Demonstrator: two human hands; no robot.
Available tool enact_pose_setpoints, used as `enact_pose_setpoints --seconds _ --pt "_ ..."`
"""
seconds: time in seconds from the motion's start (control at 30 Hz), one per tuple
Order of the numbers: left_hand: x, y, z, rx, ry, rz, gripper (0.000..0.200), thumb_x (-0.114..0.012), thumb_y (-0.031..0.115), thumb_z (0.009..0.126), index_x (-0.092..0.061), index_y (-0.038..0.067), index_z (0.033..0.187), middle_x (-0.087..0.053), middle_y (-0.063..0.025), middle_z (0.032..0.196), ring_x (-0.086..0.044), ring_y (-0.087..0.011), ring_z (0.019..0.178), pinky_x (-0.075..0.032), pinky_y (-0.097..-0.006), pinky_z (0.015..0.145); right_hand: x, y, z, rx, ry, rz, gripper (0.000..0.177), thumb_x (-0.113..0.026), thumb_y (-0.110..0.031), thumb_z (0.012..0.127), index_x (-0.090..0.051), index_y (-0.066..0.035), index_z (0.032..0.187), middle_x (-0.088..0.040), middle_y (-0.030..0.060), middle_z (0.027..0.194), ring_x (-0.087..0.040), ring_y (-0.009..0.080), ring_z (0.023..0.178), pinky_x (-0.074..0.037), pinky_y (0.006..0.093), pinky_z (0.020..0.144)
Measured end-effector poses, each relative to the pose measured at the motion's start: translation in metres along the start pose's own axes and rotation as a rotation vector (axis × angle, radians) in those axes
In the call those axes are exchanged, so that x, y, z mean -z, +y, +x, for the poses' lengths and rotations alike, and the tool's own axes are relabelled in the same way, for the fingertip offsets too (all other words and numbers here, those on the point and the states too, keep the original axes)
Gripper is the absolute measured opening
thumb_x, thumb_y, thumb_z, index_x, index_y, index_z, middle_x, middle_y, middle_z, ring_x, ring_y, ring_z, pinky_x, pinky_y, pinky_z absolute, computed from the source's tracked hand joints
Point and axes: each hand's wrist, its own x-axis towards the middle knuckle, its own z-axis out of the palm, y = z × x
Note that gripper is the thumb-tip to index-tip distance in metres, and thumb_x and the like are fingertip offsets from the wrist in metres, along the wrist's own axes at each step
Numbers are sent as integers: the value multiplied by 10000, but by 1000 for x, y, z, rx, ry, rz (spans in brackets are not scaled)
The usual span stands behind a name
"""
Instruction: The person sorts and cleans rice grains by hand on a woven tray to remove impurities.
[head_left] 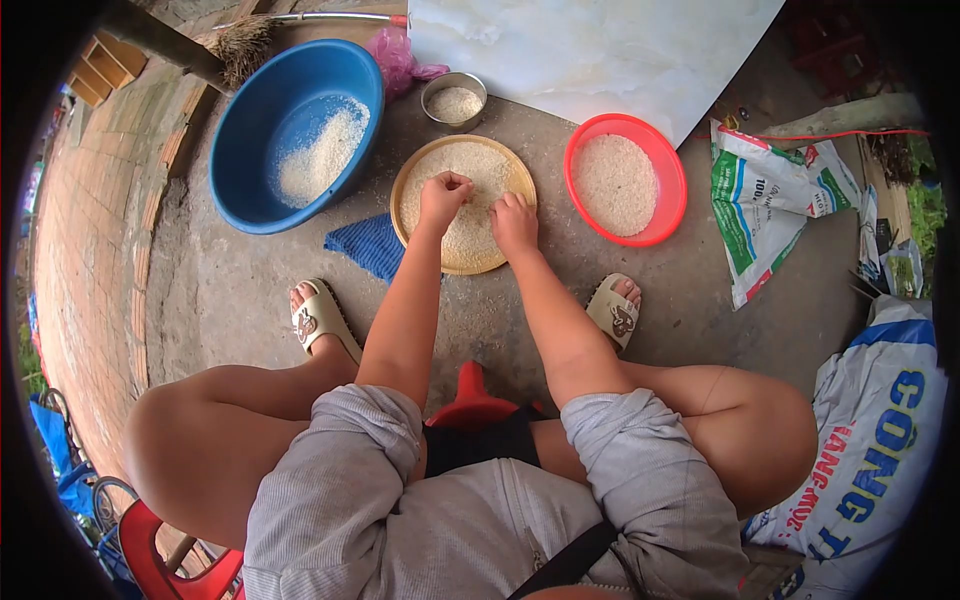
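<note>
A round tan tray [402,228] lies on the ground in front of me, spread with white rice grains [468,160]. Over its left half is my left hand [443,203], thumb and fingertips pinched together; whatever sits between them is too small to make out. My right hand [514,224] rests at the tray's right side with its fingers curled down toward the grains. Its fingertips are partly hidden, so I cannot see what they hold. Right of the tray stands a red basin [681,205] of rice, and behind it a small metal bowl [456,122], also with rice.
A large blue basin [235,150] with a heap of rice stands at left, beside a blue cloth [365,246] and a pink plastic bag [393,62]. A white marbled panel [590,50] lies behind. Printed sacks [765,200] are at right. My sandalled feet flank the tray.
</note>
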Motion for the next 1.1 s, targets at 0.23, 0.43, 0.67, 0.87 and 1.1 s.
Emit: enact_pose_setpoints --seconds 0.23,0.43,0.67,0.87,1.1 --pt "5 -2 -1 9 29 -76 70 -661 28 779 -642 -23 824 -647 -61 703 -595 -106 597 -480 -241 554 -4 13 0 -16 9 57 82 -587 -113 839 -598 -55 895 -532 115 974 -523 304 958 -441 403 854" --pt "14 5 -2 40 38 -172 69 -656 37 800 -636 -24 822 -627 -52 716 -588 -119 613 -498 -253 578 -1 20 32 -276 266 348 89 -551 -83 859 -562 -19 920 -504 167 968 -495 345 965 -413 408 867" --pt "19 3 9 125 39 -237 86 -664 46 796 -637 -33 816 -626 -48 724 -588 -121 622 -503 -259 586 3 9 109 -532 175 787 149 -602 -134 848 -604 6 898 -644 175 854 -623 312 819 -482 387 754" --pt "12 56 43 -9 120 -244 159 -689 79 799 -649 -29 909 -636 -43 806 -601 -114 676 -515 -240 654 34 -35 175 -431 266 914 152 -617 -140 837 -621 2 892 -663 161 810 -648 281 793 -494 369 738" --pt "9 49 109 -301 606 581 257 -590 183 852 -655 -25 989 -679 -158 910 -658 -315 796 -517 -378 755 15 -6 182 -45 242 479 236 -480 -126 902 -628 -16 1050 -648 179 988 -601 372 926 -474 437 832"
